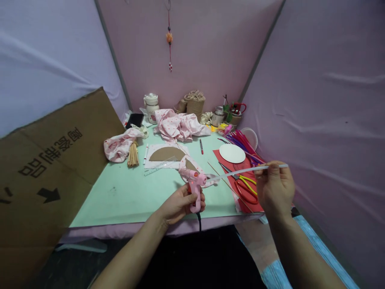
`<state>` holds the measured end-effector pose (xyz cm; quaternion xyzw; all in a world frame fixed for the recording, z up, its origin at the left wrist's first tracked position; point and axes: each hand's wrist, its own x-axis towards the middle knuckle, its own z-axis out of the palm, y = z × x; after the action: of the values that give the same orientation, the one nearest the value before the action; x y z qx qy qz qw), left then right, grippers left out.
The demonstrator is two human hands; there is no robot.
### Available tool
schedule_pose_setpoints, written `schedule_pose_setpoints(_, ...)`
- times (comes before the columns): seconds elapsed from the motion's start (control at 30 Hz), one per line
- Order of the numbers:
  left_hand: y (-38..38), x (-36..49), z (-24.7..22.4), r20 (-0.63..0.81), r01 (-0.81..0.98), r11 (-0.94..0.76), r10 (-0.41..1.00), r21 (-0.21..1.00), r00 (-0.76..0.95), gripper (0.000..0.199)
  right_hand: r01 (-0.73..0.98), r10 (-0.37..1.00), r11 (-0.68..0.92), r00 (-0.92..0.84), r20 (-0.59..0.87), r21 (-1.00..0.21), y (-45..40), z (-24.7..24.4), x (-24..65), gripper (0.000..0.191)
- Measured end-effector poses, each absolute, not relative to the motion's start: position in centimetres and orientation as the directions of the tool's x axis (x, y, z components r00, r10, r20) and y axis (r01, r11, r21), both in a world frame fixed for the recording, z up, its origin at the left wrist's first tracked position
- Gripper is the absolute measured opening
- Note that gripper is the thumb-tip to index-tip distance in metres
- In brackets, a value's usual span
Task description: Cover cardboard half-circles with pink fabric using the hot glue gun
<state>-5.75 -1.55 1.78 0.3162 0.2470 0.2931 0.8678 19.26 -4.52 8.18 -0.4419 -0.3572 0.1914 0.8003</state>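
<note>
My left hand (183,202) is wrapped round the handle of a pink glue gun (196,190), whose nozzle end faces left and whose black cord hangs down. A small light glows on its side. In my right hand (275,188) a long whitish glue stick (240,171) is pinched, its far tip near the gun's rear end; whether the two touch I cannot tell. Beneath and behind the gun lies patterned pink fabric (195,162) with a cardboard piece. A cardboard half-disc (167,154) rests on a white sheet, with a clear ruler (159,166) beside it.
Scissors with yellow-red handles (246,186), a white oval disc (232,153) and coloured pipe cleaners (240,140) lie right. Crumpled pink cloth (180,124), a jar (151,106) and twine (195,102) stand behind. Bundled sticks (132,154) and a large cardboard sheet (60,160) are left.
</note>
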Motion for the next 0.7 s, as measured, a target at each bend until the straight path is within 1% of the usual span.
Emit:
schedule_pose_setpoints(0.13,-2.3,-5.4,1.5,-0.23,-0.336,0.641,0.634,0.69,0.738,0.047,-0.043,0.668,0.443,0.682,0.298,-0.895,-4.2,7.6,19.9,0.042)
schedule_pose_setpoints(0.2,-2.7,-5.1,1.7,-0.221,-0.357,0.629,0.653,0.69,0.724,0.047,-0.013,0.639,0.451,0.703,0.313,-0.892,-4.6,7.3,19.6,0.041)
schedule_pose_setpoints(0.3,-3.2,-4.9,2.1,-0.238,-0.397,0.598,0.715,0.697,0.658,0.048,0.145,0.523,0.539,0.714,0.465,-0.83,-6.2,7.1,18.5,0.033)
schedule_pose_setpoints(0.4,-3.5,-5.1,2.4,-0.263,-0.429,0.564,0.77,0.706,0.581,0.05,0.287,0.417,0.67,0.618,0.667,-0.685,-8.0,7.0,17.1,0.024)
schedule_pose_setpoints(0.47,-3.6,-5.3,2.4,-0.263,-0.441,0.54,0.795,0.716,0.547,0.051,0.29,0.41,0.734,0.531,0.741,-0.614,-9.0,7.1,16.3,0.021)
schedule_pose_setpoints(0.5,-3.7,-5.4,2.3,-0.254,-0.442,0.528,0.802,0.725,0.541,0.051,0.253,0.449,0.742,0.5,0.741,-0.621,-9.3,7.2,16.0,0.02)
schedule_pose_setpoints(0.53,-3.8,-5.5,2.2,-0.24,-0.438,0.516,0.805,0.736,0.543,0.051,0.191,0.516,0.726,0.484,0.707,-0.661,-9.6,7.2,15.9,0.021)
schedule_pose_setpoints(0.57,-4.0,-5.5,2.2,-0.224,-0.429,0.502,0.805,0.751,0.55,0.051,0.117,0.594,0.684,0.483,0.643,-0.72,-9.8,7.1,15.8,0.023)
schedule_pose_setpoints(0.63,-4.5,-5.4,2.2,-0.192,-0.388,0.47,0.797,0.793,0.573,0.049,0.003,0.717,0.556,0.504,0.482,-0.831,-10.1,6.5,15.6,0.025)
schedule_pose_setpoints(0.7,-5.1,-5.0,2.3,-0.172,-0.322,0.433,0.781,0.842,0.601,0.047,-0.003,0.768,0.453,0.509,0.389,-0.891,-10.5,5.5,15.5,0.018)
